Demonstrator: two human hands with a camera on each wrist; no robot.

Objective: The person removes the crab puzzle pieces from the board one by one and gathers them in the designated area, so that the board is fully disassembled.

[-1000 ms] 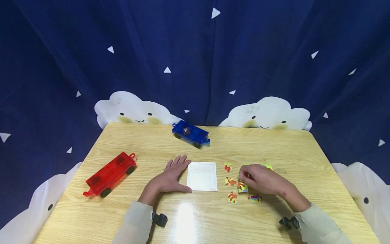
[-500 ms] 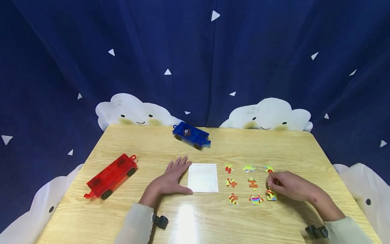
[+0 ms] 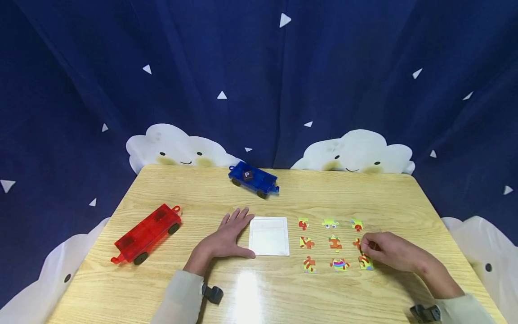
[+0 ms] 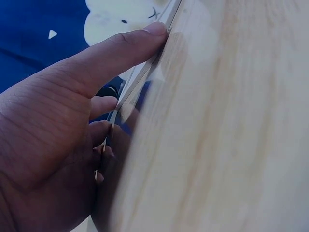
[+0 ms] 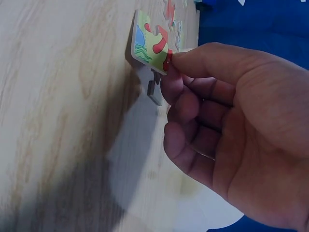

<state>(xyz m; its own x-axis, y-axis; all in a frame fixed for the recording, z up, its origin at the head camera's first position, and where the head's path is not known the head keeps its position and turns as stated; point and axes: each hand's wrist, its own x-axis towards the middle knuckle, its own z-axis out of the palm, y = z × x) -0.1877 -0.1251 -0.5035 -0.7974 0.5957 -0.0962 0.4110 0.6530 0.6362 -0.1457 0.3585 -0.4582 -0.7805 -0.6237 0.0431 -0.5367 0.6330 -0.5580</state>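
Observation:
In the head view my left hand point(image 3: 226, 236) lies with fingers spread, its thumb and fingertips against the left side of a white square puzzle tray point(image 3: 269, 236). The left wrist view shows the left thumb point(image 4: 130, 50) on the tray's edge. Thumb and forefinger of my right hand point(image 3: 390, 252) pinch a yellow and red jigsaw piece point(image 5: 150, 43) by one edge, tilted and raised off the table. Just beyond this hand sits a red jigsaw piece point(image 3: 356, 243), partly covered. A corner jigsaw piece point(image 3: 357, 225) lies farther back.
Several other jigsaw pieces, among them a rainbow one point(image 3: 339, 264), lie in spaced rows right of the tray. A red toy wagon point(image 3: 147, 231) stands at left, a blue one point(image 3: 253, 177) at the back. Behind the wooden table point(image 3: 194, 184) hangs a dark blue curtain point(image 3: 259, 81).
My right hand has moved right with the pinched jigsaw piece, from the middle column to the right one, uncovering the pieces it hid. My left hand has stayed at the tray.

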